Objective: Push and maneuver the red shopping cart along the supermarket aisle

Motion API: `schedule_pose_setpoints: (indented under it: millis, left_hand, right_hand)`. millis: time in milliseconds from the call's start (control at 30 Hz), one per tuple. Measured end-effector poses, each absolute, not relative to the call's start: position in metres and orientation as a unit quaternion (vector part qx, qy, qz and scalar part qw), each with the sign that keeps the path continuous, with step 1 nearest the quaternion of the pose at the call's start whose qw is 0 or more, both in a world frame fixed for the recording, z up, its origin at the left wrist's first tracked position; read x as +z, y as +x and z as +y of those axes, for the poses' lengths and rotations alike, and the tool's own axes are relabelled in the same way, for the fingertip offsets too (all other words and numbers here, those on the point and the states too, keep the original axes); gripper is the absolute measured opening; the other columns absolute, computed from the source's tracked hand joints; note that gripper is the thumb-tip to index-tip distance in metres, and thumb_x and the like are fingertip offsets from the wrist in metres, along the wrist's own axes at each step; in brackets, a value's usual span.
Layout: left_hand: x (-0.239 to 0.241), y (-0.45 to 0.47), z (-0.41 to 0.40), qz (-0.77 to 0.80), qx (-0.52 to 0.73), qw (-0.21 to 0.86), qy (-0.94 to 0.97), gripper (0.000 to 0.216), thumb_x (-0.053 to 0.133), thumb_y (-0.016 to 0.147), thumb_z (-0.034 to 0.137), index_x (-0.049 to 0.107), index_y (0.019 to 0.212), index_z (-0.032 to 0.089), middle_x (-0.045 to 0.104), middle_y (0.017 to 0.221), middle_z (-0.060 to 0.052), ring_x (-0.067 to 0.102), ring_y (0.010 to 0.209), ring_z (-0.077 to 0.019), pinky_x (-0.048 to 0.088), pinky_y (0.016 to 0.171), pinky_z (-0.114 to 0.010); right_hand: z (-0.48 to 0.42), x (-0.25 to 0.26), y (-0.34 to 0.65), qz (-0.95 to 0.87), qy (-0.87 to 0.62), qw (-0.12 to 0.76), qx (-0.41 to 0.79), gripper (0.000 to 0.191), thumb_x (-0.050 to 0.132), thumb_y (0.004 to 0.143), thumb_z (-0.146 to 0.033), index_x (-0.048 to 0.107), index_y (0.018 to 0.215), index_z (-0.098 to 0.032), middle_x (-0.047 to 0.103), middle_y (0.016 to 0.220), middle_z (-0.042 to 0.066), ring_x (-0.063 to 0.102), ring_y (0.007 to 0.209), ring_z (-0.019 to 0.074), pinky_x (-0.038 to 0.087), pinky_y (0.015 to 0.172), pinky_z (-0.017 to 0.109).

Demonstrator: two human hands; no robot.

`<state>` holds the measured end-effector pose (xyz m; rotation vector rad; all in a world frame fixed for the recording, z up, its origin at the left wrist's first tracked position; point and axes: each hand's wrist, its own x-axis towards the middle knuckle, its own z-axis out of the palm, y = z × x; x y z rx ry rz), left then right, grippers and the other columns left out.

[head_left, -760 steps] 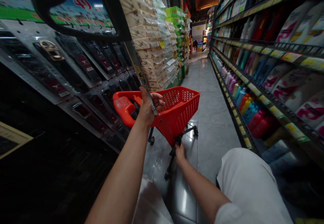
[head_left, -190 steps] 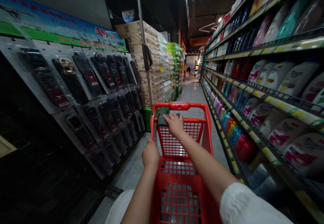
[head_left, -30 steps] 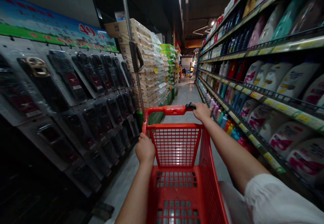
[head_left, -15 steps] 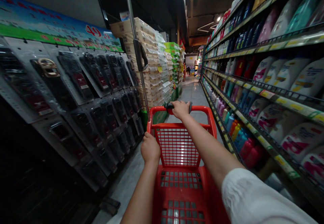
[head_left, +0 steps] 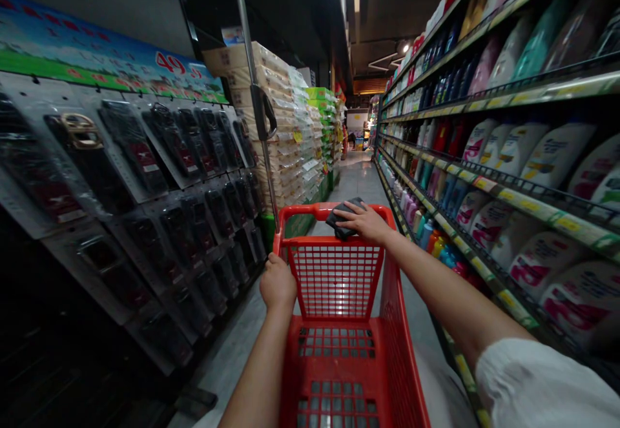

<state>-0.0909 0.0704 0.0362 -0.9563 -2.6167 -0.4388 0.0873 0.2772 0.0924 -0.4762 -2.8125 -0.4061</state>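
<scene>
A red plastic shopping cart (head_left: 334,366) stands in front of me, its basket showing only grid and panels. On the cart's left upper edge, my left hand (head_left: 278,284) is closed around the rim. My right hand (head_left: 364,223) holds a dark grey cloth (head_left: 345,216) against the far right part of the red top bar, fingers laid over it. Part of the cloth hangs below the bar. Rising from the cart's far left corner is a thin metal pole (head_left: 248,40) with a dark grip piece (head_left: 264,113).
Packaged belts (head_left: 126,150) hang on a display rack to the left. Beyond it stand stacked paper packs (head_left: 278,137). Shelves of shampoo bottles (head_left: 520,147) line the right side close to the cart. A grey tiled aisle (head_left: 356,173) runs ahead.
My right hand and the cloth have moved right along the bar, and the fingers now lie flatter over the cloth. My left hand stays on the rim. The view has shifted slightly.
</scene>
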Motion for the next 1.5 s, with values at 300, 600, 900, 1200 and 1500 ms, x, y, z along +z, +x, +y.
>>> schedule_pose_setpoints:
  millis: [300, 600, 900, 1200, 1500]
  left_hand:
    - [0.037, -0.09, 0.071, -0.919, -0.155, 0.159, -0.325, 0.035, 0.025, 0.093, 0.006, 0.053, 0.113, 0.003, 0.068, 0.093, -0.018, 0.072, 0.083, -0.0245, 0.054, 0.066, -0.03]
    - [0.033, -0.092, 0.071, -0.918, -0.169, 0.15, -0.325, 0.035, 0.024, 0.094, 0.005, 0.053, 0.114, 0.004, 0.068, 0.095, -0.018, 0.072, 0.083, -0.0241, 0.053, 0.066, -0.029]
    - [0.028, -0.092, 0.071, -0.918, -0.182, 0.147, -0.32, 0.038, 0.022, 0.094, 0.005, 0.053, 0.118, 0.004, 0.068, 0.096, -0.018, 0.072, 0.083, -0.0235, 0.055, 0.068, -0.03]
    - [0.03, -0.09, 0.071, -0.921, -0.184, 0.136, -0.315, 0.037, 0.027, 0.093, 0.004, 0.053, 0.118, 0.005, 0.068, 0.096, -0.017, 0.072, 0.084, -0.0224, 0.055, 0.069, -0.029]
    - [0.034, -0.086, 0.07, -0.922, -0.189, 0.134, -0.309, 0.035, 0.026, 0.093, 0.005, 0.053, 0.116, 0.005, 0.069, 0.097, -0.017, 0.072, 0.085, -0.023, 0.055, 0.069, -0.029]
  right_hand:
    - [0.295, 0.109, 0.126, -0.915, -0.335, 0.193, -0.119, 0.055, 0.047, 0.088, -0.01, 0.051, 0.138, -0.034, 0.039, 0.154, 0.002, 0.034, 0.142, 0.0263, 0.024, 0.113, 0.056]
    - [0.261, 0.108, 0.026, -0.862, -0.456, 0.222, 0.005, 0.046, 0.043, 0.091, -0.036, 0.051, 0.136, -0.036, 0.056, 0.139, 0.006, 0.044, 0.13, 0.0349, 0.026, 0.102, 0.073]
    - [0.238, 0.111, -0.06, -0.882, -0.407, 0.229, -0.063, 0.031, 0.043, 0.091, -0.022, 0.067, 0.111, -0.026, 0.07, 0.113, 0.01, 0.057, 0.112, 0.0277, 0.032, 0.102, 0.052]
    - [0.239, 0.105, -0.098, -0.958, -0.197, 0.206, -0.017, 0.051, 0.041, 0.087, -0.008, 0.057, 0.133, -0.025, 0.053, 0.144, 0.004, 0.046, 0.133, 0.0195, 0.031, 0.113, 0.037]
    - [0.232, 0.08, -0.089, -0.941, -0.176, 0.243, 0.156, 0.069, 0.044, 0.075, 0.002, 0.052, 0.138, -0.025, 0.049, 0.146, -0.002, 0.045, 0.136, 0.0161, 0.036, 0.114, 0.034]
